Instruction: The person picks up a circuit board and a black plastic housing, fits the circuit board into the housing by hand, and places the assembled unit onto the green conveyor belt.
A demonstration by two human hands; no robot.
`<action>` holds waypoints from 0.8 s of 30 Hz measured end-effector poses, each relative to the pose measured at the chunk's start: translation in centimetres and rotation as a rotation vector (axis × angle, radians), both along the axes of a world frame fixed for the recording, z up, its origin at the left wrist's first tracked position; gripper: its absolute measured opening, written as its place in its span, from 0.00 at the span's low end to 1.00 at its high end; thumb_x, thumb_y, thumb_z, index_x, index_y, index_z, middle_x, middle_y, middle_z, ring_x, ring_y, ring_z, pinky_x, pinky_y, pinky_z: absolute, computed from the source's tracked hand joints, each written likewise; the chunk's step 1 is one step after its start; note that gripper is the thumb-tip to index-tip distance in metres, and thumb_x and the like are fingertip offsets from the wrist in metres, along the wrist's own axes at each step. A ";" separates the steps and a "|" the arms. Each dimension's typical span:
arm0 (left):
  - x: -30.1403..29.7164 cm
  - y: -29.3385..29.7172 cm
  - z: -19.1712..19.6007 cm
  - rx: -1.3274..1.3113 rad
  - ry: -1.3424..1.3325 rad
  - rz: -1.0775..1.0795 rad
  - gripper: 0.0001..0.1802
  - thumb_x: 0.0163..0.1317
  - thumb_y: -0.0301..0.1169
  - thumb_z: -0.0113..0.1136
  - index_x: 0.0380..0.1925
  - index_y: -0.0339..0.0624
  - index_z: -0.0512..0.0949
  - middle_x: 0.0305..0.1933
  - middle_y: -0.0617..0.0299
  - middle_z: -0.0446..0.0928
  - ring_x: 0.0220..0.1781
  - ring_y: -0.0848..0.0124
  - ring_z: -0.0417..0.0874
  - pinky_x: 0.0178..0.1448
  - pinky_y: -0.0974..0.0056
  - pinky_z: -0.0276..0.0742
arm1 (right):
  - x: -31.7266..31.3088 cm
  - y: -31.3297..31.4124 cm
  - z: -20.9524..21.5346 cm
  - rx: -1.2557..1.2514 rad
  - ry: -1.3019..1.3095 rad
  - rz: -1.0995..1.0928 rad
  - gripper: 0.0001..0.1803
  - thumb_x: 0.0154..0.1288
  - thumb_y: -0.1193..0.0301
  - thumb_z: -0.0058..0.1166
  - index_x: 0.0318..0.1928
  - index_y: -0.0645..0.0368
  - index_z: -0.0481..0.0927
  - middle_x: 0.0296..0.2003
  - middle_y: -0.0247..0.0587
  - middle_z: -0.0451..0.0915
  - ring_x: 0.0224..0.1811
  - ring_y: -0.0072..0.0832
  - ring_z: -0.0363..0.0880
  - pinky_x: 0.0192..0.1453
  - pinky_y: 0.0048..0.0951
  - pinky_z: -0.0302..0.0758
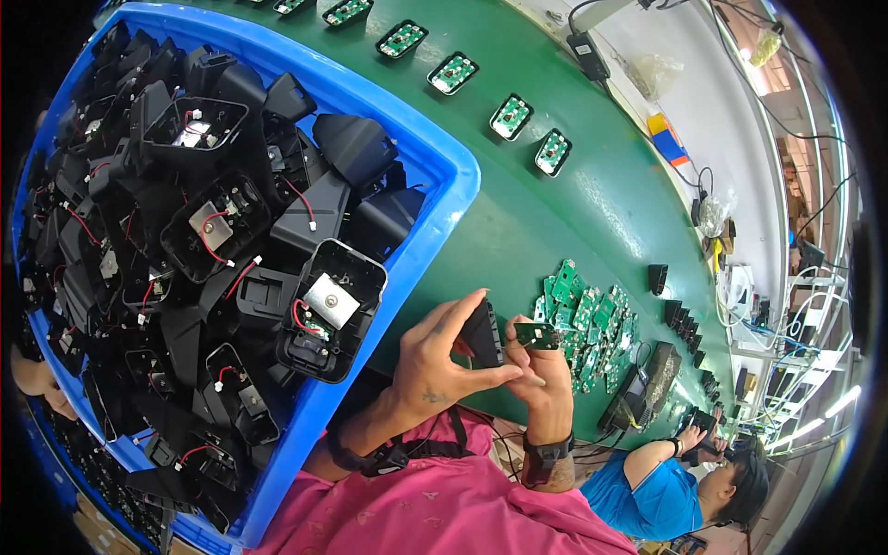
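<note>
My left hand grips a small black plastic housing part between thumb and fingers, tilted up on its edge. Close beside it, my right hand pinches a small green circuit board. Board and housing part are near each other; whether they touch is hard to tell. Just past my right hand lies a heap of loose green circuit boards on the green table.
A blue bin at left is piled with black housings trailing red wires. Several black covers with boards in them stand in a row on the far table. More black parts line the right. A person in blue works at lower right.
</note>
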State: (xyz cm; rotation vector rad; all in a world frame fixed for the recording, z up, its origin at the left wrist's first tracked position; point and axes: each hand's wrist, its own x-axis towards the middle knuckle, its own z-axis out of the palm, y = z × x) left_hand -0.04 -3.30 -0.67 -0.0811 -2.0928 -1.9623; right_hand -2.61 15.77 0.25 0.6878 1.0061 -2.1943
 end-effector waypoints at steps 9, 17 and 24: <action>-0.5 0.1 -0.3 -0.020 0.019 0.006 0.44 0.39 0.34 0.83 0.59 0.32 0.74 0.48 0.53 0.80 0.39 0.73 0.84 0.39 0.70 0.82 | 0.6 -2.2 0.2 0.268 0.143 -0.048 0.12 0.75 0.65 0.51 0.37 0.60 0.76 0.16 0.31 0.71 0.11 0.17 0.66 0.15 0.19 0.64; -0.3 0.0 0.2 0.639 -0.316 -0.408 0.39 0.57 0.21 0.66 0.69 0.41 0.62 0.49 0.58 0.78 0.41 0.78 0.81 0.39 0.72 0.79 | 1.3 -3.6 1.5 0.951 0.662 0.025 0.10 0.75 0.67 0.53 0.38 0.62 0.73 0.19 0.30 0.76 0.16 0.13 0.70 0.19 0.17 0.65; -0.4 -0.2 -0.2 0.376 -0.409 -0.407 0.32 0.63 0.21 0.50 0.68 0.39 0.58 0.46 0.50 0.76 0.39 0.66 0.82 0.45 0.63 0.78 | 1.1 -3.4 1.2 1.182 0.783 0.103 0.08 0.71 0.72 0.56 0.38 0.66 0.77 0.21 0.30 0.75 0.19 0.14 0.69 0.23 0.18 0.65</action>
